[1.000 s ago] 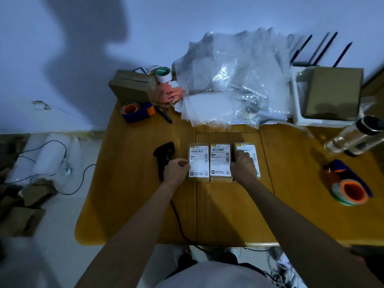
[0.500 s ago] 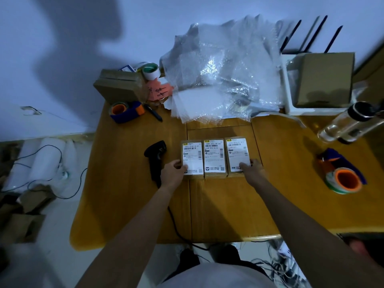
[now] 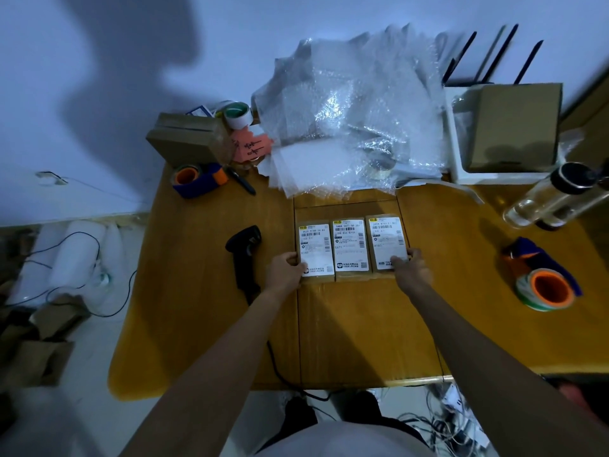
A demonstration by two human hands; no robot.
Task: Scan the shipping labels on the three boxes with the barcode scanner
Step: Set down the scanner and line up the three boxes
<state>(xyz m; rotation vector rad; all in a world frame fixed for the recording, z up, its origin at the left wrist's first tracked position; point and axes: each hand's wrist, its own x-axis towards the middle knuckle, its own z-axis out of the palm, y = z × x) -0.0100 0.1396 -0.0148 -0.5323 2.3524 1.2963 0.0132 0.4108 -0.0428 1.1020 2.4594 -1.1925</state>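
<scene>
Squaring up: both arms reach straight out from the near edge of the table [image 3: 184, 324], bare forearms nearly parallel, hands landing on the outer ends of a row of three boxes.
Left hand [image 3: 286, 271]: palm down, wrist a bit bent, fingers curled loosely against the near left corner of the left box [image 3: 314, 250]. It's touching and pressing the edge, not wrapped around anything, so a loose open hand rather than a real hold.
Right hand [image 3: 410, 269]: mirror pose, knuckles up, fingertips resting on the near right corner of the right box [image 3: 387, 242], covering the bottom bit of its label. Same deal, pressing and not clamping.
Boxes: left, middle box [image 3: 350, 249] and right sit flat side by side, touching each other, white shipping labels face up, roughly mid table. Right one sits slightly farther back than the other two.
Scanner [image 3: 245, 255]: black, lying on the table just left of the left hand, not held by anyone. Its cable [image 3: 280, 367] runs under the left forearm and off the near edge.
Far side: a heap of bubble wrap [image 3: 349, 127], a brown carton [image 3: 188, 140] at far left with a tape dispenser [image 3: 197, 179] in front of it.
Right side: another tape roll [image 3: 545, 288] well apart from the boxes, and a clear bottle [image 3: 557, 196] lying farther back.
</scene>
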